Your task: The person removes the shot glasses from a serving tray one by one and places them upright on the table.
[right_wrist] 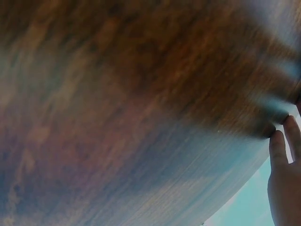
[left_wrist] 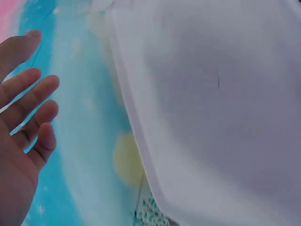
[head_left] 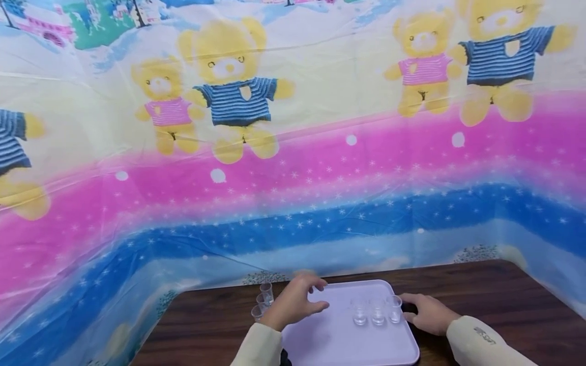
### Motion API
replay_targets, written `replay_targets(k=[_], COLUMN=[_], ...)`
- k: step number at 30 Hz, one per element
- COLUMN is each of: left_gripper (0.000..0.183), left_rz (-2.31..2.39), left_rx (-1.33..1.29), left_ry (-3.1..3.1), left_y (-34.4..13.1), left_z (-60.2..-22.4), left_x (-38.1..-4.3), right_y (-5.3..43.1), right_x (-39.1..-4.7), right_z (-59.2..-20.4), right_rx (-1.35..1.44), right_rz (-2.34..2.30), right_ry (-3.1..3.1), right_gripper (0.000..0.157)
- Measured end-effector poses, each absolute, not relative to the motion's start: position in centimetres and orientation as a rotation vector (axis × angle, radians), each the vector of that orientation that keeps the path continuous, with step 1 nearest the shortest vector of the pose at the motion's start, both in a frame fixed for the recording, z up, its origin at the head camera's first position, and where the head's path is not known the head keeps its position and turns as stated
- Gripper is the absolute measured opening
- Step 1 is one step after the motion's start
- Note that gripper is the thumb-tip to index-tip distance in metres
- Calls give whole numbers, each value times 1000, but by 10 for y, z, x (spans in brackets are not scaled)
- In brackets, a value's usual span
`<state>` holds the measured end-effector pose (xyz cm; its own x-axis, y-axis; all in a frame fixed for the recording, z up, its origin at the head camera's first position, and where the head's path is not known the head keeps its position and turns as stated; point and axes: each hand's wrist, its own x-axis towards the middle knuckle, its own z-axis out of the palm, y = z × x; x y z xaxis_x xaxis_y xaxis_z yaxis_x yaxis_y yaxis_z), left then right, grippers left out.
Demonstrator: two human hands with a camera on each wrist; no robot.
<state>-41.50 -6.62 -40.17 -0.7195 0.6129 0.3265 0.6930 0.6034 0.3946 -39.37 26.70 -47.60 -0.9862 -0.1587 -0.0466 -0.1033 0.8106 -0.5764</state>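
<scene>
A pale lilac tray [head_left: 348,345] lies on the dark wooden table. Three small clear cups [head_left: 377,316] stand in a row at its right side. Over the tray's left part, my left hand [head_left: 297,301] is held with fingers and thumb apart and nothing between them. My right hand [head_left: 430,312] is low over the table just beyond the tray's right rim, its fingertips close to the rightmost cup [head_left: 394,311]. In the right wrist view, straight fingers [right_wrist: 278,148] reach down to the wood. Left of the tray, partly behind my left hand, are three more clear cups [head_left: 262,301].
The wooden table [head_left: 494,300] extends to both sides of the tray. Behind it hangs a cloth [head_left: 316,178] printed with teddy bears, snowflakes and pink and blue bands, meeting the table's back edge.
</scene>
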Motion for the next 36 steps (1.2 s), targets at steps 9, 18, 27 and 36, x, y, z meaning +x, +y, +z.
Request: replay_targets(k=[9, 18, 27, 36], left_gripper=[50, 32, 24, 23], left_rz=[-698, -648, -625, -633], left_rx=[-1007, -979, -978, -1008], left_ry=[-2880, -2932, -2909, -2806], left_y=[-22, 6, -4, -52], left_z=[-410, -414, -411, -392], left_x=[-417, -416, -413, -411], right_y=[263, 256, 264, 269], right_x=[-394, -395, -394, -395], right_z=[-477, -475, -474, -477], right_rx=[-215, -221, -223, -225], right_rz=[-930, -934, -952, -944], right_ry=[2898, 2905, 2890, 2884], right_gripper=[47, 46, 47, 49])
